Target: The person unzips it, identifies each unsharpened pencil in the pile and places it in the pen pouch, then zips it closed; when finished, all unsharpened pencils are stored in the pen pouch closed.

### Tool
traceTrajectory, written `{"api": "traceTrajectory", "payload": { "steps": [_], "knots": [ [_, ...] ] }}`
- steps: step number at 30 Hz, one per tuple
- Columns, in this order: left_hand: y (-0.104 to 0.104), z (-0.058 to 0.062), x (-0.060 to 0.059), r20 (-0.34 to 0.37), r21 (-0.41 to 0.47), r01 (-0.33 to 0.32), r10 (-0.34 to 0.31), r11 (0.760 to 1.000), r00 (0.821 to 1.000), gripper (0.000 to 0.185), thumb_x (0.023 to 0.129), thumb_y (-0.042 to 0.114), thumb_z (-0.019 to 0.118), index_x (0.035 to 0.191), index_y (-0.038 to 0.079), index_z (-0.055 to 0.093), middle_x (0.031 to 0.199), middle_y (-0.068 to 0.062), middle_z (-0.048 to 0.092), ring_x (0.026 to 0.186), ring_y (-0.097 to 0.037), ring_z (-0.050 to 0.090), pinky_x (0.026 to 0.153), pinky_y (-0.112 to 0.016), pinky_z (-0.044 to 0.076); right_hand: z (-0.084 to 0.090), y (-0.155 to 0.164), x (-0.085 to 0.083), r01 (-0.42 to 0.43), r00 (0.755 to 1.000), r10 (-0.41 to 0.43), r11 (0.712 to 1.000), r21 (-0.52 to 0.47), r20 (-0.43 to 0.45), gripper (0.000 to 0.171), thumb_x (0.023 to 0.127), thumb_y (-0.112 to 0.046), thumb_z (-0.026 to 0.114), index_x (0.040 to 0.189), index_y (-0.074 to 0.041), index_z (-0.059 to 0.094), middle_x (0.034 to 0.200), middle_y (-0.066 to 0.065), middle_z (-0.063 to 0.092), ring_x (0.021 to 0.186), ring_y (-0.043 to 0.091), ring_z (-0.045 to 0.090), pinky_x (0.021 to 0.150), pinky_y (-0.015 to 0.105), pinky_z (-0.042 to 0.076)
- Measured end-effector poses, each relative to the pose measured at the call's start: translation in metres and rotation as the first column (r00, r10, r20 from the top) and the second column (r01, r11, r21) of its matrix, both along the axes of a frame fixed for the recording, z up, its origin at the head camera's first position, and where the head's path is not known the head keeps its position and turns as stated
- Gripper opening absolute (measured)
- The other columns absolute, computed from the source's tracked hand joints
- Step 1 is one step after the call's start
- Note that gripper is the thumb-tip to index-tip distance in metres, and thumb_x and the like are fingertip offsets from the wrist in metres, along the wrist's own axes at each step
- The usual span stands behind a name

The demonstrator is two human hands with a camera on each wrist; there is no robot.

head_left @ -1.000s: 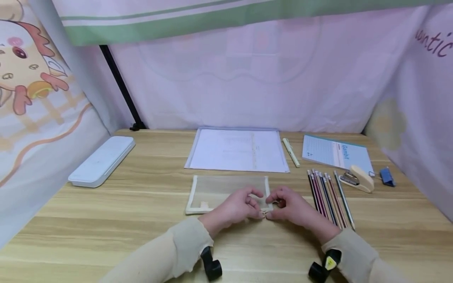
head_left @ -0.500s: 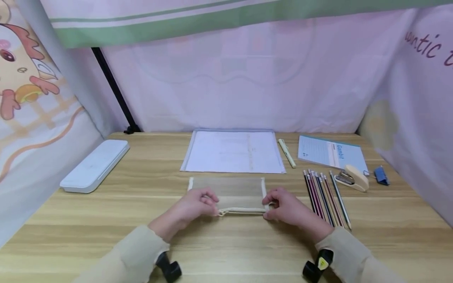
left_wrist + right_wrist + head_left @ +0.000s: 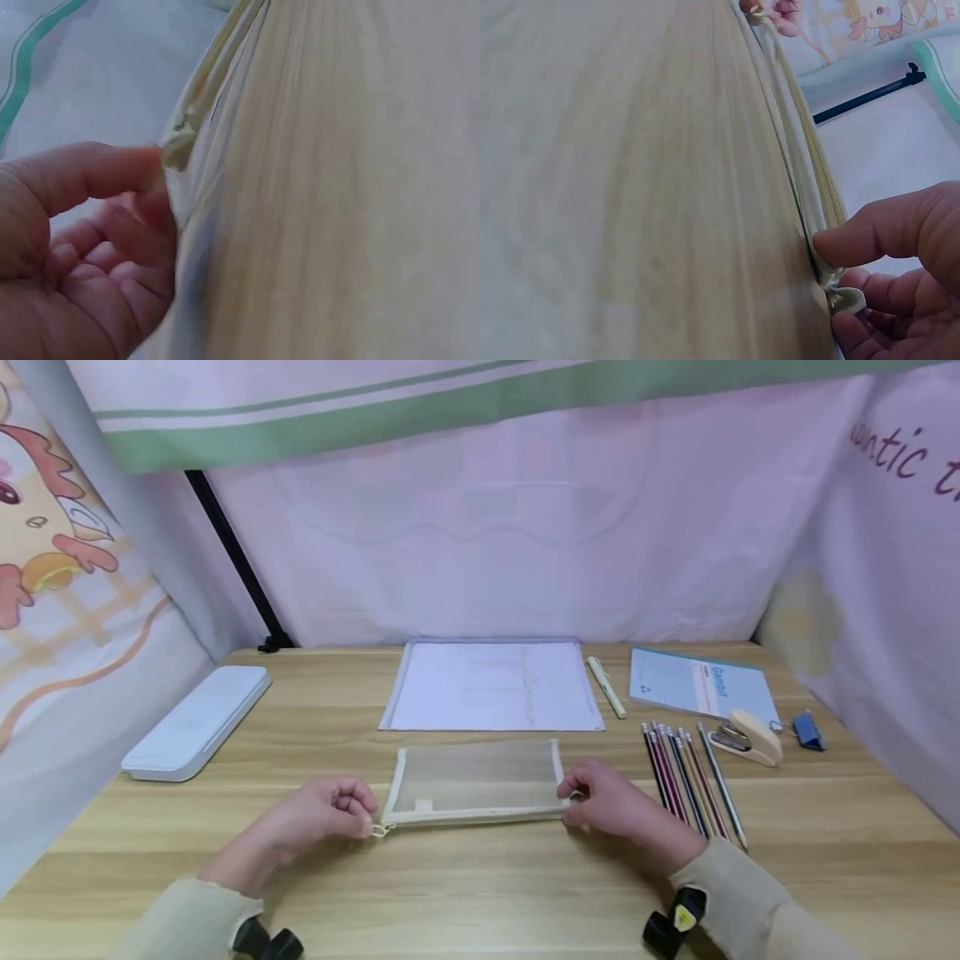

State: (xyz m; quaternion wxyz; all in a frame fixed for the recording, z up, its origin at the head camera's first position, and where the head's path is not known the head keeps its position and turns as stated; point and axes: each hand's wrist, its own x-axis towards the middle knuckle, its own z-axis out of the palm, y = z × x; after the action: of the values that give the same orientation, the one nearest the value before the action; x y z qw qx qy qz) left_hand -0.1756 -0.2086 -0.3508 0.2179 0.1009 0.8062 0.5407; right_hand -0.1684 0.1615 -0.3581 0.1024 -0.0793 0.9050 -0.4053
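Observation:
A see-through mesh zip pouch [image 3: 480, 781] with pale edging lies flat on the wooden table, its zipper along the near edge. My left hand [image 3: 322, 814] pinches the zipper pull [image 3: 381, 831] between thumb and forefinger at the pouch's near left corner. At the near right corner, my right hand [image 3: 611, 806] grips the end of the pouch; the right wrist view shows its thumb [image 3: 877, 232] on the zipper edge, with a small fabric tab [image 3: 847, 300] between the fingers. In the left wrist view, the fingertips partly hide the pull.
Several pencils [image 3: 688, 781] lie right of my right hand, beside a cream stapler [image 3: 753, 739] and blue binder clip [image 3: 808, 731]. Farther back are a notepad [image 3: 671, 681], a pale green pen [image 3: 606, 687] and a paper-filled sleeve [image 3: 491, 685]. A white case [image 3: 198, 718] lies left.
My left hand has drawn the zipper pull along the near edge from the right end to the left end. My right hand has kept its grip on the right corner.

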Motion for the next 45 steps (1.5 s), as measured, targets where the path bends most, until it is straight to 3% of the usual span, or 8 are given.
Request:
{"api": "traceTrajectory", "payload": {
  "steps": [5,9,13,18,22,27,36,45],
  "knots": [
    [0.020,0.011,-0.003,-0.238,-0.193,-0.047,-0.001,0.980,0.971,0.030,0.075,0.008,0.071,0.100,-0.003,0.058,0.087,-0.007,0.058,0.079,-0.016,0.053,0.066,-0.024,0.048,-0.004,0.003,0.000,-0.013,1.000,0.013,1.000,0.000,-0.005,0.022,0.067,0.000,0.072,0.087,-0.004,0.061,0.098,0.008,0.051,0.086,0.020,0.048,0.074,0.030,0.043],
    [0.049,0.019,-0.016,-0.372,-0.304,0.075,-0.191,0.950,0.908,0.033,0.078,0.019,0.072,0.103,0.001,0.060,0.092,-0.008,0.061,0.084,-0.017,0.055,0.074,-0.027,0.049,-0.005,0.005,-0.002,0.018,0.999,-0.018,1.000,-0.007,0.031,0.023,0.070,-0.003,0.072,0.090,-0.005,0.061,0.100,0.008,0.052,0.088,0.021,0.048,0.075,0.031,0.043],
    [0.078,0.017,-0.032,-0.351,-0.375,0.269,-0.405,0.887,0.844,0.039,0.077,0.026,0.073,0.108,0.007,0.059,0.099,-0.006,0.059,0.090,-0.018,0.055,0.078,-0.029,0.049,-0.003,0.006,-0.005,0.043,0.997,-0.042,0.999,-0.025,0.062,0.023,0.072,-0.007,0.072,0.093,-0.005,0.062,0.102,0.009,0.053,0.091,0.022,0.048,0.075,0.033,0.043],
    [0.097,0.010,-0.047,-0.223,-0.437,0.410,-0.538,0.800,0.813,0.052,0.072,0.025,0.079,0.116,0.012,0.056,0.101,-0.002,0.055,0.087,-0.015,0.053,0.078,-0.029,0.047,-0.003,0.006,-0.006,0.044,0.997,-0.041,0.998,-0.043,0.071,0.022,0.074,-0.012,0.072,0.093,-0.007,0.063,0.101,0.008,0.054,0.090,0.022,0.048,0.073,0.031,0.042],
    [0.102,0.005,-0.051,-0.188,-0.447,0.460,-0.583,0.767,0.790,0.059,0.069,0.020,0.081,0.120,0.013,0.052,0.097,-0.002,0.053,0.080,-0.014,0.050,0.072,-0.027,0.046,-0.004,0.008,-0.005,0.042,0.996,-0.037,0.997,-0.067,0.081,0.021,0.075,-0.016,0.072,0.092,-0.007,0.063,0.098,0.007,0.056,0.087,0.021,0.048,0.070,0.030,0.042],
    [0.104,0.004,-0.055,-0.177,-0.415,0.485,-0.591,0.770,0.787,0.048,0.073,0.014,0.076,0.116,0.014,0.055,0.095,-0.002,0.052,0.080,-0.014,0.049,0.072,-0.027,0.045,-0.003,0.011,-0.007,0.040,0.996,-0.032,0.995,-0.090,0.084,0.020,0.077,-0.020,0.071,0.091,-0.007,0.064,0.096,0.007,0.056,0.086,0.021,0.048,0.068,0.030,0.041],
    [0.098,-0.003,-0.063,-0.161,-0.311,0.462,-0.525,0.831,0.836,0.033,0.080,0.017,0.068,0.111,0.010,0.060,0.089,0.000,0.054,0.079,-0.014,0.048,0.070,-0.025,0.045,0.017,0.061,-0.016,-0.154,0.988,0.155,0.986,-0.064,0.019,0.043,0.086,-0.030,0.064,0.118,-0.002,0.056,0.108,0.009,0.059,0.099,0.020,0.054,0.084,0.034,0.046],
    [0.097,-0.010,-0.063,-0.117,-0.221,0.362,-0.393,0.906,0.912,0.020,0.082,0.011,0.063,0.101,0.005,0.063,0.084,-0.001,0.060,0.075,-0.013,0.052,0.068,-0.025,0.046,0.035,0.144,-0.002,0.030,0.997,-0.014,0.981,-0.193,0.080,0.048,0.095,-0.026,0.052,0.124,0.010,0.041,0.110,0.022,0.055,0.090,0.021,0.060,0.078,0.031,0.053]
  ]
}}
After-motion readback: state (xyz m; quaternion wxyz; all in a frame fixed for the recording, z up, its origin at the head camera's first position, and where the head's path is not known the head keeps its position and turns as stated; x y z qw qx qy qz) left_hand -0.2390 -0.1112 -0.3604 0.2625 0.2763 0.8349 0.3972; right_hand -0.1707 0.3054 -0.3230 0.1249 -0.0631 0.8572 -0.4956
